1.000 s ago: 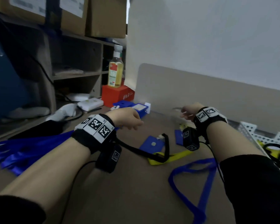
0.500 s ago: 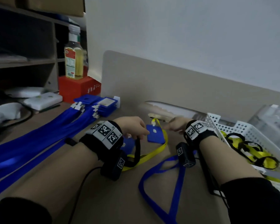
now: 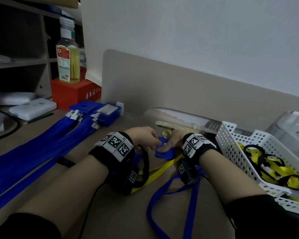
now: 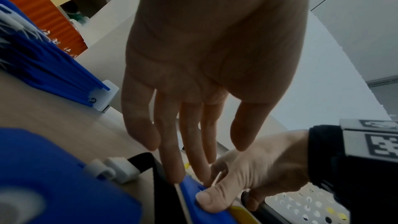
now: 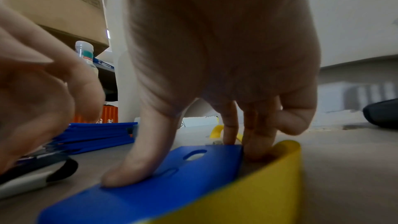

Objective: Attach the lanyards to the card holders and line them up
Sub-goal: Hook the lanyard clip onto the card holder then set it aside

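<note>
From the head camera we see both hands meeting over a blue card holder (image 3: 164, 153) lying on the brown table (image 3: 110, 213), between a white perforated basket (image 3: 231, 147) of yellow-and-black lanyards on the right and a row of finished blue lanyards with stacked holders (image 3: 100, 114) on the left. A yellow lanyard (image 3: 155, 173) trails from under the holder toward us, crossing a loose blue lanyard (image 3: 192, 200).

The head view hides the fingers behind the wrist bands; the wrist cameras fill that in. In the right wrist view, our right hand (image 5: 215, 57) pinches the card holder (image 5: 150, 181): the thumb presses flat on its top face near the slot, while curled fingers meet its far edge, where the yellow strap (image 5: 280, 176) loops up. In the left wrist view, our left hand (image 4: 204, 57) is spread with fingers straight, two fingertips (image 4: 176, 175) touching the holder's edge (image 4: 193, 185), holding nothing. That view also shows the right thumb on the holder, and a second blue holder with a white clip (image 4: 120, 169) lying just beside it.
</note>
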